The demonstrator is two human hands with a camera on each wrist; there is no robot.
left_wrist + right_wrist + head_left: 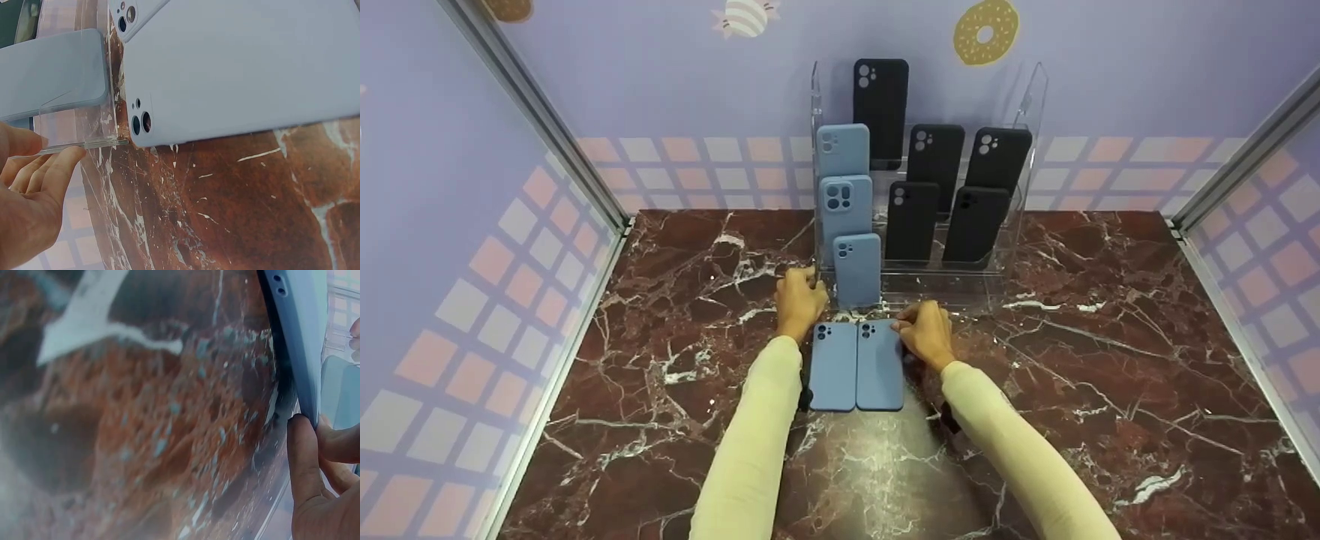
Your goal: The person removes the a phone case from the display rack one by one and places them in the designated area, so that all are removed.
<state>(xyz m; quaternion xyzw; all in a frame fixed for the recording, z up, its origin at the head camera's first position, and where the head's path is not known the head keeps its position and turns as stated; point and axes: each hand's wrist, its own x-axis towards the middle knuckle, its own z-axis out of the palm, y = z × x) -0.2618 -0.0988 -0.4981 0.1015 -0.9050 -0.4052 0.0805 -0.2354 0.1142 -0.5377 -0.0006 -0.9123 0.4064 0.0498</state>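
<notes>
- Two blue cases lie flat, side by side; the right blue case (880, 365) is pinched at its top corner by the right hand (926, 332).
- Left hand (800, 301) at ten o'clock — straight fingers touching the acrylic stand (816, 225).
- Risk: lifting could nudge the left blue case (833, 366) askew — they touch.

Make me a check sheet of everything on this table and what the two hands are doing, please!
Surface: dark red marble table with white veins.
Job's things: two blue phone cases flat, side by side, cameras away from the person; clear acrylic stand holding three blue cases in its left column and five black cases.
Clutter: nothing seen.
Hands: left hand touches the stand's left front corner, fingers straight in the left wrist view; right hand pinches the right flat case's top edge.
Cables: nothing seen.
Surroundings: lilac walls with pink squares, doughnut and sweet pictures, metal corner posts.
</notes>
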